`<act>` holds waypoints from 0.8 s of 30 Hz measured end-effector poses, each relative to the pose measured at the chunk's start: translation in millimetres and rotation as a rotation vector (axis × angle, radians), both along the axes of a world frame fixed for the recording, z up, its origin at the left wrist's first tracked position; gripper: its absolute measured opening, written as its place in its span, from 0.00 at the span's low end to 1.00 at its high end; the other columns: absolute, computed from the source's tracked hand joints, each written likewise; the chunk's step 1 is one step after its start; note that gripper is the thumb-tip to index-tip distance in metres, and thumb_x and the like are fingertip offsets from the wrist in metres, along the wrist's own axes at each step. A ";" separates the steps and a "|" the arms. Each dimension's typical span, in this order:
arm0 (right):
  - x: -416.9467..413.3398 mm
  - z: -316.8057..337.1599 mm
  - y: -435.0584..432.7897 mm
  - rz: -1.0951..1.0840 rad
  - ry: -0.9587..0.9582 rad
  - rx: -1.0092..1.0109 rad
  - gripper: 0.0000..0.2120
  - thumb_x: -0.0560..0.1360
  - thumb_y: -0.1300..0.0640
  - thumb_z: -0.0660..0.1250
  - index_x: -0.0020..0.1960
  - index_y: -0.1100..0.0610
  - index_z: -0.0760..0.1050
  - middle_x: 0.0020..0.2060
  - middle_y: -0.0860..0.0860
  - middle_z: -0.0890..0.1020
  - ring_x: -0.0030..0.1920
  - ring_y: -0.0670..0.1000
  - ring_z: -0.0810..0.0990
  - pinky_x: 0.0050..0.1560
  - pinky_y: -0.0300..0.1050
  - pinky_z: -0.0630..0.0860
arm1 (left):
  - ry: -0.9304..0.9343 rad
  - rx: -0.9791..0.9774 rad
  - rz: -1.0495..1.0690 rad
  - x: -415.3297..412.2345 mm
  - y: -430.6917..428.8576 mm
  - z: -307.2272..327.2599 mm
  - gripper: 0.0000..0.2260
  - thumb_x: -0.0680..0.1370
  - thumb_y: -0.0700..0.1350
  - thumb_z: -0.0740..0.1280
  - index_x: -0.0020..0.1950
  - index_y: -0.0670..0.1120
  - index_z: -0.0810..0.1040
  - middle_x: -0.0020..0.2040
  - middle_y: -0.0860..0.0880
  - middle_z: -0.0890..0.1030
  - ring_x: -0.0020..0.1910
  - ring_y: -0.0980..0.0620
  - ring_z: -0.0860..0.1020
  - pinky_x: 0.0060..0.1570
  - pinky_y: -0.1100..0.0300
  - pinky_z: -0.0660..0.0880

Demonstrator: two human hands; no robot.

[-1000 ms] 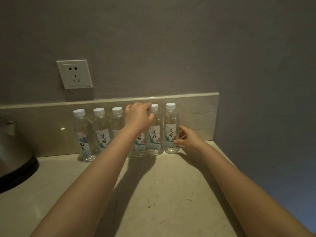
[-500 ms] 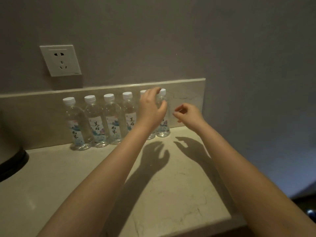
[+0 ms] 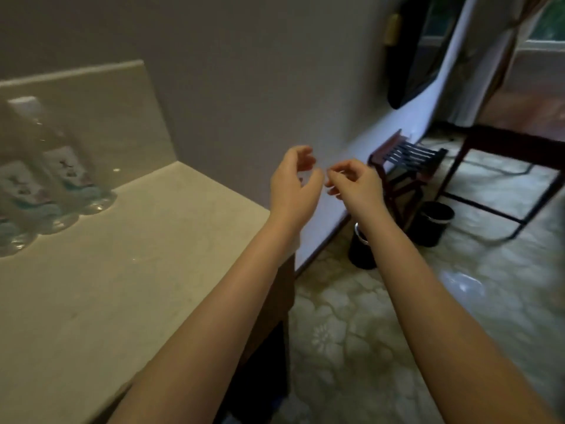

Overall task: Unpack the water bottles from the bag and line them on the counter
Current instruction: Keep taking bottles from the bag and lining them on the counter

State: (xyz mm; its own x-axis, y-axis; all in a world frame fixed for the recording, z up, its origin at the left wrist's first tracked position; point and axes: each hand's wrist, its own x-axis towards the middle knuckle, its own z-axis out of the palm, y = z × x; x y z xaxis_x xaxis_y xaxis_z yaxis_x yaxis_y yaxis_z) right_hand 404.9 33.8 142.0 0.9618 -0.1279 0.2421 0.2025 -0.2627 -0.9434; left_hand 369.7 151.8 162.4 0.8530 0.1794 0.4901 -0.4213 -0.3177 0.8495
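Clear water bottles (image 3: 58, 179) with white caps and printed labels stand in a blurred row against the backsplash at the far left of the pale stone counter (image 3: 128, 270). My left hand (image 3: 293, 182) hovers past the counter's right end, fingers curled and apart, holding nothing. My right hand (image 3: 354, 182) is just beside it, above the floor, fingers loosely bent and empty. Both hands are well away from the bottles. No bag is in view.
The grey wall (image 3: 244, 87) runs behind the hands. On the patterned floor stand two dark bins (image 3: 434, 221), a slatted wooden rack (image 3: 403, 160) and a dark-framed table (image 3: 504, 142). A window (image 3: 547, 29) is at the top right.
The view has swung right, off the bottle row and towards the room. Both hands let go of the bottles and moved right, past the counter's end, coming close together.
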 end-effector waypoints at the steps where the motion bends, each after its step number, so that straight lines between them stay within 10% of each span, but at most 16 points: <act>1: -3.9 -12.9 -21.8 -0.023 0.035 -0.007 0.06 0.74 0.57 0.67 0.40 0.48 0.75 0.35 0.49 0.82 0.35 0.48 0.82 0.40 0.43 0.77 | 0.020 0.013 -0.047 -0.3 -16.6 -13.2 0.12 0.75 0.38 0.65 0.59 0.44 0.74 0.49 0.54 0.76 0.49 0.57 0.76 0.49 0.64 0.73; 15: -51.7 -162.4 -300.5 -0.096 0.515 -0.174 0.04 0.74 0.56 0.66 0.48 0.54 0.76 0.35 0.50 0.82 0.34 0.49 0.80 0.45 0.45 0.79 | 0.610 0.482 -0.459 36.3 -237.5 -195.6 0.11 0.76 0.43 0.67 0.57 0.45 0.77 0.53 0.49 0.79 0.50 0.53 0.77 0.46 0.62 0.72; 24: 21.4 -220.9 -383.3 -0.047 0.655 -0.340 0.17 0.74 0.53 0.67 0.62 0.53 0.71 0.41 0.54 0.83 0.39 0.51 0.83 0.42 0.39 0.78 | 0.695 0.430 -0.508 113.9 -336.0 -256.5 0.09 0.77 0.42 0.65 0.57 0.43 0.78 0.51 0.49 0.79 0.48 0.54 0.76 0.40 0.66 0.71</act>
